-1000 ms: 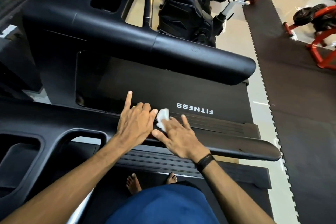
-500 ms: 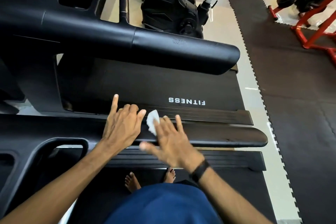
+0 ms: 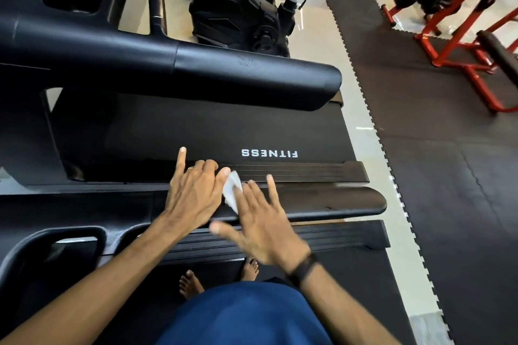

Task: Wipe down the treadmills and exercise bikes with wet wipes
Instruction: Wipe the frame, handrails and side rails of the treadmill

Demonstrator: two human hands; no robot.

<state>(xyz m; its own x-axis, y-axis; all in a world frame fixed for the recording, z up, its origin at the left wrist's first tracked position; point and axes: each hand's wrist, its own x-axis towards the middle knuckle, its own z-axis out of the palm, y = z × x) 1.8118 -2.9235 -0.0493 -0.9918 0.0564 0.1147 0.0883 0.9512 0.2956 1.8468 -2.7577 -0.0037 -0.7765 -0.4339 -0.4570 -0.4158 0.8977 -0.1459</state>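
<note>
Your right hand (image 3: 263,221), fingers spread flat, pressed the wipe (image 3: 231,190) onto the handrail (image 3: 336,202); left hand (image 3: 193,193) rested beside it, holding nothing.

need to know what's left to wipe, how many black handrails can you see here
2. The far handrail runs across the upper frame above the belt marked FITNESS. The near handrail lies under both hands, the wet wipe on it. Others may lie out of frame.
</note>
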